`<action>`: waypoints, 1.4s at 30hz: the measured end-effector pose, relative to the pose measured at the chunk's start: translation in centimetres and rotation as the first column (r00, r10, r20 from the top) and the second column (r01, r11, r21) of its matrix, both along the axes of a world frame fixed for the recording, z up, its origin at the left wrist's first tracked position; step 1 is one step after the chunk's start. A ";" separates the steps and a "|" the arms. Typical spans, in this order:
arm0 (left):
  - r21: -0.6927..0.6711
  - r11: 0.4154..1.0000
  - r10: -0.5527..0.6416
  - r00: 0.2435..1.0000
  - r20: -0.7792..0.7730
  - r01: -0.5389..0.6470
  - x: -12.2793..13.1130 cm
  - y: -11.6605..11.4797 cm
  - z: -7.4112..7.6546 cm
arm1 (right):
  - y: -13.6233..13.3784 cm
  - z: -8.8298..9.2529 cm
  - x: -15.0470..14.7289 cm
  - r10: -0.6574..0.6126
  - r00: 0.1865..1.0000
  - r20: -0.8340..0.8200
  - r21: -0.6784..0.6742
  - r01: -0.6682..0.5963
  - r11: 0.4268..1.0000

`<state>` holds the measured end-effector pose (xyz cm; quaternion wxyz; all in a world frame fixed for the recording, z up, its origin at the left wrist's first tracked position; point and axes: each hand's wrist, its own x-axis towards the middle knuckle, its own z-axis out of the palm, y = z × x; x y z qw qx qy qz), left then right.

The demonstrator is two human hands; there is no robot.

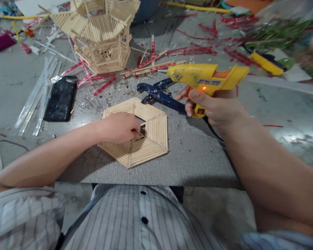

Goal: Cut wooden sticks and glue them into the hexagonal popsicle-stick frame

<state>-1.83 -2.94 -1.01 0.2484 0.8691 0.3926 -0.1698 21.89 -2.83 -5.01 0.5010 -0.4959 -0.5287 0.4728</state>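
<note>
A hexagonal panel of thin wooden sticks lies flat on the grey table, with a small gap at its centre. My left hand rests over that gap, its fingers pinched together; whether a small stick is between them is hidden. In my right hand is a yellow hot glue gun, held above the table with its nozzle pointing left and its orange light glowing. Blue-handled cutters lie just behind the panel, below the gun's nozzle.
A stick-built pavilion model stands at the back. A black phone and clear glue sticks lie on the left. Loose sticks with red wrapping are scattered behind the cutters. A yellow-handled tool lies at the right.
</note>
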 end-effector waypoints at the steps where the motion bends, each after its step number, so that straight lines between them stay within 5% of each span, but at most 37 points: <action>1: -0.001 1.000 -0.001 1.000 -0.005 0.001 0.0 0.0 0.0 | 0.0 0.0 0.0 -0.002 1.000 -0.002 -0.001 0.002 1.000; 42: 0.008 0.996 0.088 0.995 0.037 -0.088 -0.2 -0.2 -0.4 | 0.0 0.0 0.0 0.003 1.000 0.000 0.004 -0.003 1.000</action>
